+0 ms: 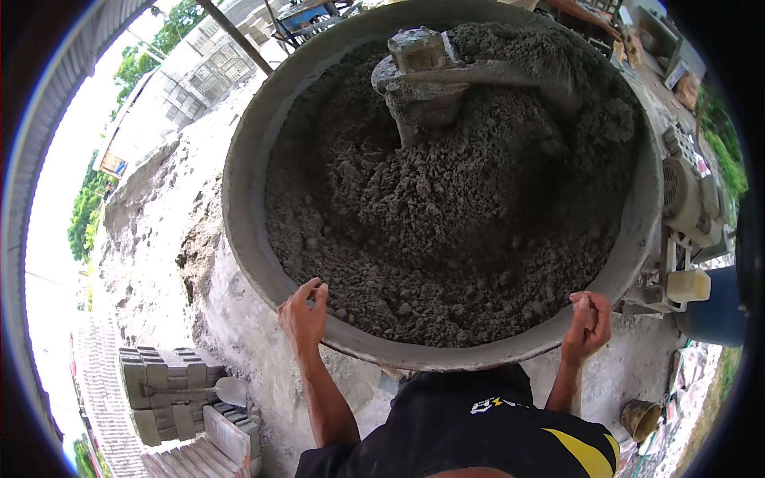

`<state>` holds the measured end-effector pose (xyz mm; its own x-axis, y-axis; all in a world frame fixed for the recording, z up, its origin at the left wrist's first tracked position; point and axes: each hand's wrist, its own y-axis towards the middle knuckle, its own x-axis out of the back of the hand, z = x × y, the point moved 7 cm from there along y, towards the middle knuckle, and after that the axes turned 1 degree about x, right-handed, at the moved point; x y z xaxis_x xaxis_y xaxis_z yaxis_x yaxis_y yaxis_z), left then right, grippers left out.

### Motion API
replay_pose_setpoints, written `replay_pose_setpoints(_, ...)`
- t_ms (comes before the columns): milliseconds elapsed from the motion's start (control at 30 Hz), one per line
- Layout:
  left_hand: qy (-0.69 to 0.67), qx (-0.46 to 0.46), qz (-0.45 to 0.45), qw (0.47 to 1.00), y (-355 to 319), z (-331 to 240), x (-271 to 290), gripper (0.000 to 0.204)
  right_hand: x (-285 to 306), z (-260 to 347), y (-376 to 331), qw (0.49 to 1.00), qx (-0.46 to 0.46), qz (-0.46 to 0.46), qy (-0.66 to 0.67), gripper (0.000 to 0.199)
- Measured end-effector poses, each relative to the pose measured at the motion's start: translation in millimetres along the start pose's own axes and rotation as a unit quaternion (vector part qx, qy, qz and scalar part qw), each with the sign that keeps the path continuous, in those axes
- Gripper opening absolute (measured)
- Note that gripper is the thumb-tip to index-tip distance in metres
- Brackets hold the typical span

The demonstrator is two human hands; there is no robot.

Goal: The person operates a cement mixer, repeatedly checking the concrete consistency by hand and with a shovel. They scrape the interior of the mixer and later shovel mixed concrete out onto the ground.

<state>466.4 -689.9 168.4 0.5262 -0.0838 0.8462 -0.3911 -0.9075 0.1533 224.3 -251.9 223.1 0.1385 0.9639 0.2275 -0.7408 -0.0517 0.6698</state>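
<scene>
A large round grey mixing pan (253, 231) stands right in front of me. Damp, crumbly grey concrete mix (430, 187) fills it, and a mortar-caked mixing arm (426, 88) rises from its far middle, partly buried. My left hand (304, 317) is bent over the near-left rim, closed on its edge with the thumb on the near side. Over at the near-right rim, my right hand (587, 328) has its fingers curled against the edge. Neither hand reaches into the mix. The undersides of the fingers are hidden.
A motor (692, 199) sits against the pan's right side, with a blue barrel (717, 307) beside it. Stacked blocks (163, 398) and a shovel (229, 390) lie at lower left. A bucket (640, 418) stands at lower right. A sand pile (151, 215) slopes on the left.
</scene>
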Motion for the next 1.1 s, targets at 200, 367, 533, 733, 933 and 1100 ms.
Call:
replay_pose_setpoints(200,-0.001,-0.001,0.001,1.000,-2.1,-4.9,-0.1,0.027,1.6,-0.7,0.5,1.000,0.004,0.001,0.009,0.007)
replay_pose_setpoints(367,-0.021,0.009,0.004,1.000,-3.6,-8.2,-0.5,0.028,4.6,2.4,4.9,1.000,0.014,0.006,-0.001,0.006)
replay_pose_setpoints(533,-0.015,-0.011,-0.006,1.000,-6.2,-11.1,0.3,0.028,5.9,2.4,5.9,1.000,0.013,0.001,0.000,0.003)
replay_pose_setpoints(733,-0.004,-0.021,-0.013,1.000,-8.4,-10.2,-1.9,0.028,8.9,2.8,6.9,1.000,0.015,0.003,0.020,0.004)
replay_pose_setpoints(933,0.001,-0.014,-0.015,1.000,-7.8,-15.1,1.0,0.028,10.7,1.2,7.4,1.000,0.017,-0.005,0.019,0.004)
replay_pose_setpoints(1100,-0.004,-0.016,-0.015,1.000,-8.0,-17.6,2.3,0.028,9.7,2.3,8.4,1.000,0.023,0.002,0.016,0.005)
